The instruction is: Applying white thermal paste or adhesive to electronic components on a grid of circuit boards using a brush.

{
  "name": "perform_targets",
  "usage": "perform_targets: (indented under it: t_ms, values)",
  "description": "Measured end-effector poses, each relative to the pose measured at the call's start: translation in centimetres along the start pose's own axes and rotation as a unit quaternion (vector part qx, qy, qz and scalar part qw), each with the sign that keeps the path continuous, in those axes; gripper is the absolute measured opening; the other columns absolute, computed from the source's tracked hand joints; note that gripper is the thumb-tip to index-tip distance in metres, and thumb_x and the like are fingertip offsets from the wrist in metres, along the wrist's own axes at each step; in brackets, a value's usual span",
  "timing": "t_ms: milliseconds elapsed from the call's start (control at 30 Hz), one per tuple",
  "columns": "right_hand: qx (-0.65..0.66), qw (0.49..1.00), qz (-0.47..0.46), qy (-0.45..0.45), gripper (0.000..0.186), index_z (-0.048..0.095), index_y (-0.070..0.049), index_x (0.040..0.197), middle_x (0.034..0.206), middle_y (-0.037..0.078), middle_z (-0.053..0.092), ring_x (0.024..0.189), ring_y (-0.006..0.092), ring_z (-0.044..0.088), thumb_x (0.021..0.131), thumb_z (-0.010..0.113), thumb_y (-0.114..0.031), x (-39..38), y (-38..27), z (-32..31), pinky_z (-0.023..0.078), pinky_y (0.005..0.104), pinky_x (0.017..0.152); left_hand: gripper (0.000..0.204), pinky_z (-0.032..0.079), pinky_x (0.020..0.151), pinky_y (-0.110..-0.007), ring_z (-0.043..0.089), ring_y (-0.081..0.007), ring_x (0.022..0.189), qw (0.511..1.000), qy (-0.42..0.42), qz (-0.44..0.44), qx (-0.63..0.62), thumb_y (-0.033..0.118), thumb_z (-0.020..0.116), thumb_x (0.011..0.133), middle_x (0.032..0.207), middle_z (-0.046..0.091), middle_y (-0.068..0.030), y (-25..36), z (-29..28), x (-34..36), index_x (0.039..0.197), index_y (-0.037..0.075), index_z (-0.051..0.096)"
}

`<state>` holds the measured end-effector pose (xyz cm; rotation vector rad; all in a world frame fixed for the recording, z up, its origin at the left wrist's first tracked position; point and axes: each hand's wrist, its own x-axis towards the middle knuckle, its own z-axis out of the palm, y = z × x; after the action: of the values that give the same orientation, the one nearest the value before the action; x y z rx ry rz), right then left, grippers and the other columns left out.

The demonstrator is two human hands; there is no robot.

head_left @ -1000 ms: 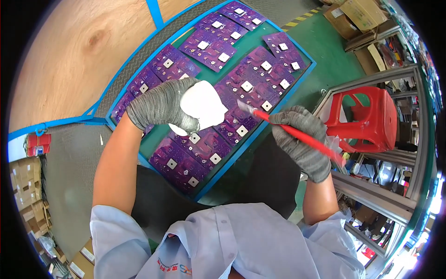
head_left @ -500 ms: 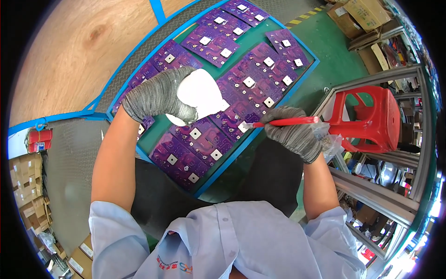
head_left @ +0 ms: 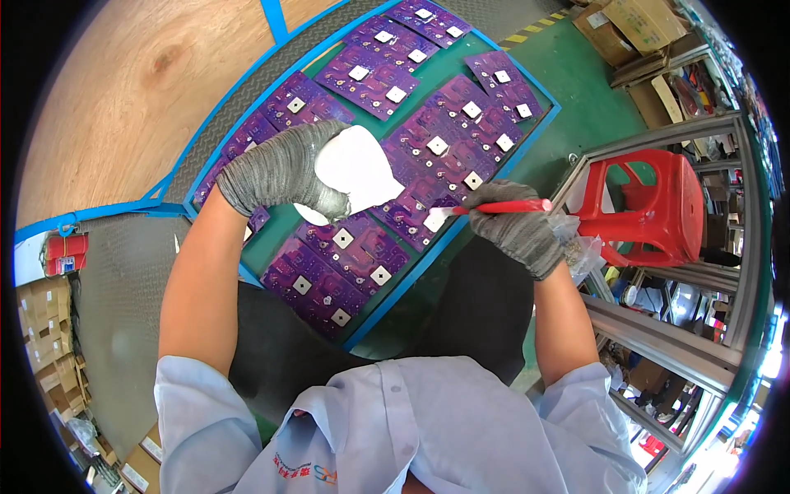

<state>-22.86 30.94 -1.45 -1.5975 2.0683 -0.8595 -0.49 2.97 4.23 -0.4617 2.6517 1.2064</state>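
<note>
The red-handled paintbrush (head_left: 531, 205) is pinched in the right hand (head_left: 514, 229). Its tip has come down to a white square (head_left: 432, 223) on a circuit board (head_left: 414, 235), left of those fingers, so brushing seems started. The left hand (head_left: 284, 169) curls round a white container (head_left: 350, 169).

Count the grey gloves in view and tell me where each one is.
2: one on the left hand, which holds a white item; one on the right hand, which holds a red-handled brush. Others could be hidden in the cluttered rack.
</note>
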Motion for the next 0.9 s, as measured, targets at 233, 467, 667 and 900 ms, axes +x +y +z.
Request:
perform_targets:
  t_ms: [233,467,667,900]
  values:
    - [0.111,0.991,0.052,-0.052,0.015,0.076,-0.010,0.089,0.088,0.008,0.073,0.082,0.0261,0.069,0.075,0.072,-0.007,-1.1,-1.8,0.3,0.057,0.0375,0.079,0.083,0.058,0.093,-0.041,0.072,-0.0290,0.104,1.000,0.002,-0.001,-0.026,0.033,0.091,0.060,0.113,0.072,-0.0190,-0.2,-0.1,0.1,0.129,-0.001,0.061]
    - [0.034,0.999,0.042,0.002,0.014,0.075,-0.008,0.090,0.085,0.010,0.072,0.082,0.0275,0.068,0.076,0.074,-0.010,-1.0,-2.4,-1.8,0.056,0.0396,0.078,0.083,0.057,0.095,-0.040,0.071,-0.0290,0.106,1.000,-0.008,0.002,-0.021,0.032,0.091,0.059,0.114,0.072,-0.0177,-0.1,0.0,0.1,0.130,0.000,0.061]
    - [0.105,0.992,0.069,0.006,0.015,0.074,-0.006,0.090,0.089,0.012,0.073,0.084,0.0284,0.070,0.076,0.075,-0.010,-1.0,-0.6,-0.5,0.057,0.0394,0.080,0.081,0.057,0.094,-0.040,0.071,-0.0282,0.105,0.999,-0.002,0.007,-0.040,0.031,0.090,0.060,0.113,0.072,-0.0173,-0.1,0.2,0.2,0.129,0.001,0.061]
    - [0.093,0.994,0.038,0.030,0.015,0.074,-0.003,0.093,0.089,0.011,0.073,0.082,0.0263,0.071,0.078,0.077,-0.007,-0.5,-0.5,0.2,0.058,0.0356,0.077,0.078,0.058,0.093,-0.040,0.072,-0.0275,0.103,0.998,-0.006,0.014,-0.056,0.030,0.090,0.060,0.111,0.073,-0.0169,0.1,0.0,0.4,0.127,0.001,0.063]
